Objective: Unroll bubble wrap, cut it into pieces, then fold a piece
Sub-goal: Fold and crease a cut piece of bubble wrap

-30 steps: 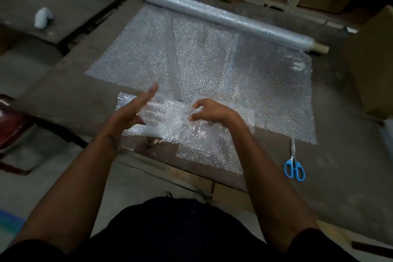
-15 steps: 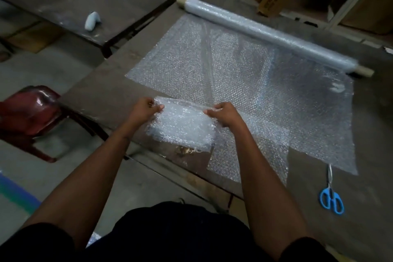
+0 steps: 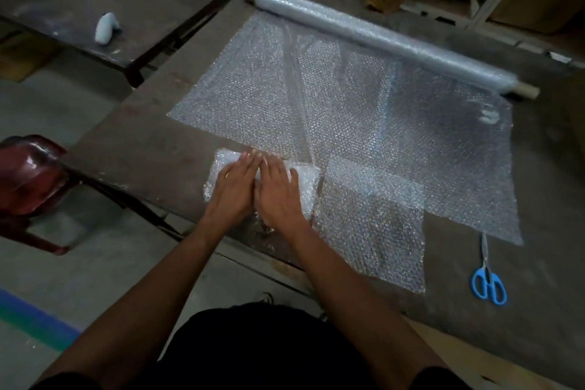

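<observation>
Hands side by side, left hand [image 3: 235, 188] and right hand [image 3: 278, 191] flat, fingers straight, pressing one folded bubble wrap piece [image 3: 305, 187] at near table [image 3: 142, 149] edge, one roll [image 3: 380, 38], one scissors [image 3: 489, 283], two flat sheets.

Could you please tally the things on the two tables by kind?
Clear bubble wrap roll: 1
Flat bubble wrap sheets: 2
Folded bubble wrap piece: 1
Blue-handled scissors: 1
Small white object: 1
Total: 6
</observation>
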